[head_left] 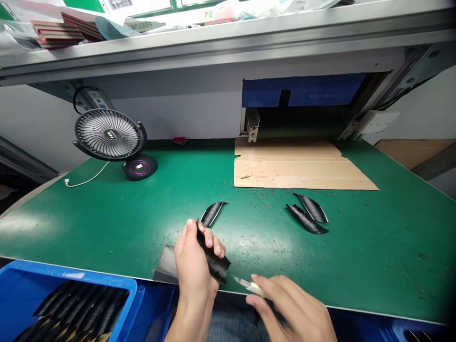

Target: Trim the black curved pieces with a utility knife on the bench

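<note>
My left hand is wrapped round a curved black plastic piece, its ragged end pointing right toward the knife. A small knife with a pale handle is pinched in my right hand; its blade tip sits just off the end of the black piece, apparently not touching. Beyond my left fingers lies a similar curved black piece on the green table. Farther right, two more such pieces rest against each other. My left palm hides part of the held piece.
A black fan stands at the back left. Flat cardboard lies at the back right, with dark shavings scattered around. A blue bin of stacked black pieces is at the lower left. A metal-edged shelf runs overhead.
</note>
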The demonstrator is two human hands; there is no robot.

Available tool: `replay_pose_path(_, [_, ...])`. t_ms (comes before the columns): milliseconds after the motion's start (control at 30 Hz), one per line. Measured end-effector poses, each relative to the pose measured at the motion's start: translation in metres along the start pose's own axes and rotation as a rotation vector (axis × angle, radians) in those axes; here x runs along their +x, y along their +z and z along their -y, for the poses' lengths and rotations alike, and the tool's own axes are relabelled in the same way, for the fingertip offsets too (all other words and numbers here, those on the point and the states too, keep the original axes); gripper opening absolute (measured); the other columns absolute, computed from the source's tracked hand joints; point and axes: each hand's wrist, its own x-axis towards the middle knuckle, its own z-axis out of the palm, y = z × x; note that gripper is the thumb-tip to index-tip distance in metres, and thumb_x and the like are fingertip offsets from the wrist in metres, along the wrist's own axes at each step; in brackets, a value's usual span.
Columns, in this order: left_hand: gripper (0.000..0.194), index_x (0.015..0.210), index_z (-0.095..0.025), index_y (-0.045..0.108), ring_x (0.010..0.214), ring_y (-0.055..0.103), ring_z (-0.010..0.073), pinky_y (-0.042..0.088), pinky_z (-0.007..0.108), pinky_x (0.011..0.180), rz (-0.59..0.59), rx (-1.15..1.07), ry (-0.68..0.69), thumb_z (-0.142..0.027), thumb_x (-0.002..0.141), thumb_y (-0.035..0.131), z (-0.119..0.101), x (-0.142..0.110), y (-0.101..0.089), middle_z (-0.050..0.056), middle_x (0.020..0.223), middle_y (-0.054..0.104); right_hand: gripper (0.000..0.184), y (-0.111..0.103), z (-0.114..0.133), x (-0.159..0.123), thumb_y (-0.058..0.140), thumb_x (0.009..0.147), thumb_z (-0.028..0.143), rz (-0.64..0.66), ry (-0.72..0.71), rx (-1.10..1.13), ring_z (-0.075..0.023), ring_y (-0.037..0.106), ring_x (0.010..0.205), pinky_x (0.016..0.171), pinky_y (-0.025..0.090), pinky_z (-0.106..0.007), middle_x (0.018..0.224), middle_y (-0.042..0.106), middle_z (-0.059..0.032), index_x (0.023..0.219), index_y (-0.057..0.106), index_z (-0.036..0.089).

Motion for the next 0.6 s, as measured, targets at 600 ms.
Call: replay_pose_path(600, [0.036,0.082,-0.015,0.055,0.072,0.062,0.0217,0.054,0.037,0.067,0.041,0.896,0.319,-0.047,0.088,0.040,-0.017,0.137,-0.026,0.008,0.078,0.060,0.027,-0.025,-0.053,0.023,0.040,0.091,0.030,-0.079,0.383,-0.239,-0.0189,0.053,0.057,0.054,0.031,-0.028,0.064,0.058,-0.0019,0.074,0.060,0.021])
